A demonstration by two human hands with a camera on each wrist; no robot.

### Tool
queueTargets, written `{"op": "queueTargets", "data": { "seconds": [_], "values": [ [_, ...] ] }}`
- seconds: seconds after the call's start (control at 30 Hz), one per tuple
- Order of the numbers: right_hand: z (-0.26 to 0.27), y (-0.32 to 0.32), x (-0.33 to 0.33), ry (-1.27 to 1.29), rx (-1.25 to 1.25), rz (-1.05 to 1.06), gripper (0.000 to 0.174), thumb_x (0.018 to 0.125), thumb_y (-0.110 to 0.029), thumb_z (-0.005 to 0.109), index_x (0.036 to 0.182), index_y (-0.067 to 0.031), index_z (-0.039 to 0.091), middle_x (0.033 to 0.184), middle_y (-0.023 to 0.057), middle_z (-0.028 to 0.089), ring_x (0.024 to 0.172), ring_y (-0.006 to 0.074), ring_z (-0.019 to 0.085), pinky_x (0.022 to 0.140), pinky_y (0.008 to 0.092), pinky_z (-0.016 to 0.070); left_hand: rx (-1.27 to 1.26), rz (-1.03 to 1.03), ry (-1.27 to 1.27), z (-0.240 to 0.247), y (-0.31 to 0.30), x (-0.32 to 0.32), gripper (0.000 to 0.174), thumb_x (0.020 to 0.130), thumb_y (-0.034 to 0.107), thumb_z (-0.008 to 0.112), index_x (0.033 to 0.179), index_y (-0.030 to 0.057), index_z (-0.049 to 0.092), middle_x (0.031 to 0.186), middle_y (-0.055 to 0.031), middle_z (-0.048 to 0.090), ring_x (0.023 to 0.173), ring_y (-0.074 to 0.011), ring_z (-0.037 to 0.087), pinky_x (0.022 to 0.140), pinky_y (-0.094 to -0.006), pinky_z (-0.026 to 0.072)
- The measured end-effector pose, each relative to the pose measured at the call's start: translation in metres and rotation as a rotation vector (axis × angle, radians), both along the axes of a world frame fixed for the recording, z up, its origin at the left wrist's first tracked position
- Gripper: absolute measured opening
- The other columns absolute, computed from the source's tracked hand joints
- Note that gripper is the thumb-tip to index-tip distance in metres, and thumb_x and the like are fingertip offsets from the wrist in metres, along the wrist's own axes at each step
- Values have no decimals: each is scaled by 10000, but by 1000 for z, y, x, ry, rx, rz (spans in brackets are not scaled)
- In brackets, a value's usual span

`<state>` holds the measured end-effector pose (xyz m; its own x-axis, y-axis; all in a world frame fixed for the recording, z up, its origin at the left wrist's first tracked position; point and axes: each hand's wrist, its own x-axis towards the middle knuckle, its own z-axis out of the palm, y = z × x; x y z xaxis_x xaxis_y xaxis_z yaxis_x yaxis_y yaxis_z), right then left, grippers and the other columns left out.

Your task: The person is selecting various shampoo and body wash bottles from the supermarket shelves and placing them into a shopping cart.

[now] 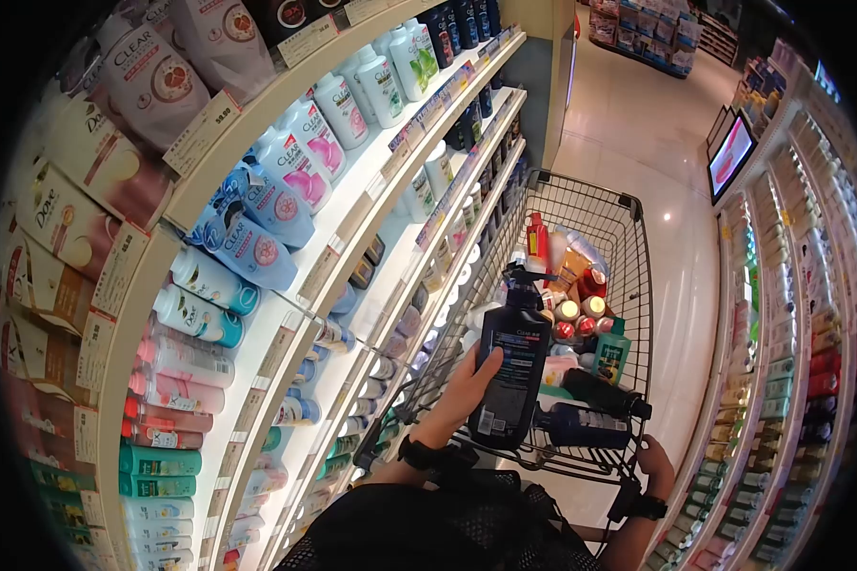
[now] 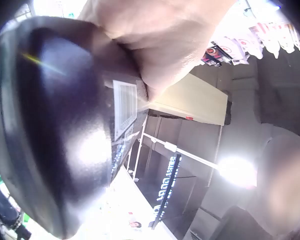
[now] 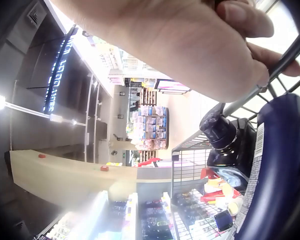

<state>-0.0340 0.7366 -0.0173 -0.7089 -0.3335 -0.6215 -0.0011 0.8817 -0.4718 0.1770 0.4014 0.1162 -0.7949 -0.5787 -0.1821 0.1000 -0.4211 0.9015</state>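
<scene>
My left hand [image 1: 465,398] grips a large dark shampoo pump bottle [image 1: 511,390] with a "Clear" label, thumb across its back. The bottle stands upright over the near end of the shopping cart [image 1: 649,276]. In the left wrist view its dark bottle base [image 2: 65,110] and a barcode sticker [image 2: 125,107] loom close. My right hand [image 1: 655,463] holds the cart's near right corner, with fingers curled at the metal rim in the right wrist view. Just beside it in the cart lie a dark blue bottle [image 1: 581,428] and a black pump bottle [image 1: 605,392].
The cart also carries a green bottle [image 1: 611,354], several red-capped containers [image 1: 590,282] and a red bottle [image 1: 538,243]. Lit shelves of shampoo [image 1: 305,143] line the left; another stocked shelf [image 1: 781,362] runs along the right. Tiled floor [image 1: 628,124] extends ahead towards a display stand [image 1: 646,36].
</scene>
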Motion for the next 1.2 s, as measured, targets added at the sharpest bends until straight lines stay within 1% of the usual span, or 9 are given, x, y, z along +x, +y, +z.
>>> {"op": "queueTargets", "data": {
  "seconds": [0.2,0.37,0.5,0.6,0.73,0.97,1.03,1.17,1.2],
  "values": [
    [9,-42,-49,-135,-35,-140,370,763,-83,477,1131,-62,507,658,87,638,382,77,373,348,241,265,112,-98,29,-1,-43,-56,388,928,305,426,1198,28,412,1058,-28,541,925,-76,526,794,-224,438],
    [9,-71,-98,-142,6,-113,437,751,-74,487,1186,-45,456,660,88,643,361,78,355,342,237,269,154,-168,95,6,-73,-105,372,920,300,450,1171,28,427,1017,-12,554,881,-61,540,755,-208,449],
    [11,-94,-132,-151,-22,-119,349,763,-76,469,1108,-49,511,663,98,641,400,90,407,370,237,300,305,-283,114,3,-94,-148,419,910,382,432,1148,39,460,983,-18,581,829,-74,577,717,-220,479],
    [17,-112,-158,-148,-7,-83,340,745,-49,457,1080,-41,517,658,99,641,383,86,390,352,242,282,527,-445,229,-9,-112,-183,570,902,483,286,1246,39,381,1126,-160,540,998,-234,573,828,-331,502],
    [12,-131,-195,-148,-18,-102,351,712,-18,469,1057,-35,529,641,100,632,380,86,377,347,246,267,629,-424,285,-17,-132,-222,603,890,507,270,1238,26,382,1114,-178,531,1014,-284,561,809,-364,514],
    [9,-161,-258,-57,102,-2,332,658,-4,526,986,-26,571,617,94,599,421,111,429,374,268,302,532,-353,273,-12,-169,-280,653,853,560,266,1198,27,413,1038,-148,562,942,-254,596,769,-329,533],
    [5,-169,-279,-25,98,-13,341,638,-13,559,978,-26,582,633,103,600,460,136,474,407,285,341,658,-366,353,-12,-178,-299,619,843,570,335,1113,35,488,900,-78,608,794,-175,626,715,-306,538],
    [-14,-175,-324,9,80,-2,353,646,-38,573,999,-26,579,653,125,596,498,173,509,460,308,393,840,-344,357,-17,-194,-338,581,843,555,361,1060,36,509,861,-97,591,737,-198,621,717,-321,541],
    [-8,-183,-330,3,79,5,353,646,-38,573,999,-26,579,653,125,596,498,173,509,460,308,393,729,-304,275,-25,-199,-351,650,851,579,356,1191,30,428,857,-75,554,730,-153,590,613,-259,531]
  ]
}}
